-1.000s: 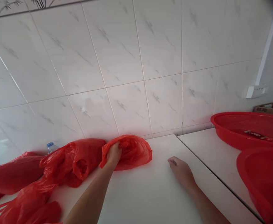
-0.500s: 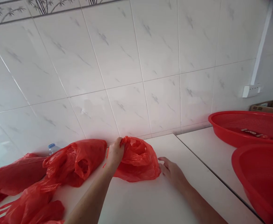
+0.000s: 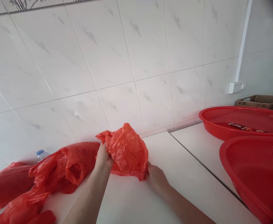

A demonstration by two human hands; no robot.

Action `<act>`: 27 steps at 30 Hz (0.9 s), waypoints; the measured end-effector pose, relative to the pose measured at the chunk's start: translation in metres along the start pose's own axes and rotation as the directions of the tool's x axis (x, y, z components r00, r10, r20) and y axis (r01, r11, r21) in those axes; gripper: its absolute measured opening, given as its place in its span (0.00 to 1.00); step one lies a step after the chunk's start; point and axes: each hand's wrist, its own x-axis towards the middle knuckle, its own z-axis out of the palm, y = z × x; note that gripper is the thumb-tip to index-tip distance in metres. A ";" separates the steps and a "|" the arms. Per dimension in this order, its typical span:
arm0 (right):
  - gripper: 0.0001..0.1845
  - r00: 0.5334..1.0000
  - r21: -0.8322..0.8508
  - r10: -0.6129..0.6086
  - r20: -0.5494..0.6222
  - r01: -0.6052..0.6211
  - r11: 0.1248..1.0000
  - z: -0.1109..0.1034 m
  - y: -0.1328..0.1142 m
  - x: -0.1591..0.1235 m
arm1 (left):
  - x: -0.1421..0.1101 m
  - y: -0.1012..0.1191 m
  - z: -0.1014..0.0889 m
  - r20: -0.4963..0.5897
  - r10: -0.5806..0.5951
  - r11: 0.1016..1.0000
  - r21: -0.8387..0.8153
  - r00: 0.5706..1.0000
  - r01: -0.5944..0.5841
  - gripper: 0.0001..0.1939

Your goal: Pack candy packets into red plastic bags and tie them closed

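A crumpled red plastic bag [image 3: 129, 152] is held up over the white table in the middle of the head view. My left hand [image 3: 103, 157] grips its left side, fingers closed on the gathered plastic. On the lower right edge of the bag, my right hand [image 3: 156, 175] is closed, its fingertips partly hidden by the film. The bag's mouth no longer faces me, and what is inside, if anything, cannot be seen. Left of my left hand lies a filled red plastic bag [image 3: 85, 155] with a loose, twisted opening.
More red bags [image 3: 7, 183] lie along the left, with a blue-capped bottle [image 3: 41, 154] behind them. Two red plastic baskets [image 3: 211, 124] stand at the right, the far one holding dark packets [image 3: 240, 127]. A cardboard box [image 3: 260, 101] is behind. A tiled wall [image 3: 150, 102] bounds the white table [image 3: 131, 202].
The bag's open mouth has turned away and its crumpled outer side now shows, raised higher. My right hand has come in and closed on its right edge. The view has shifted slightly right.
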 end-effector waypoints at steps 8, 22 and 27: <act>0.15 0.993 -0.051 -0.103 0.057 0.106 0.993 -0.008 -0.008 -0.006 | -0.011 0.037 0.074 -0.008 0.246 0.969 -0.011 0.969 -0.246 0.09; 0.13 0.976 -0.277 -0.198 0.088 0.215 0.936 -0.001 -0.034 -0.018 | -0.044 -0.078 0.078 0.717 -0.115 0.643 0.582 0.688 -0.498 0.22; 0.13 0.944 -0.293 -0.326 0.045 0.325 0.899 0.000 -0.044 -0.024 | -0.028 -0.085 0.051 0.575 -0.155 0.571 0.716 0.804 -0.402 0.12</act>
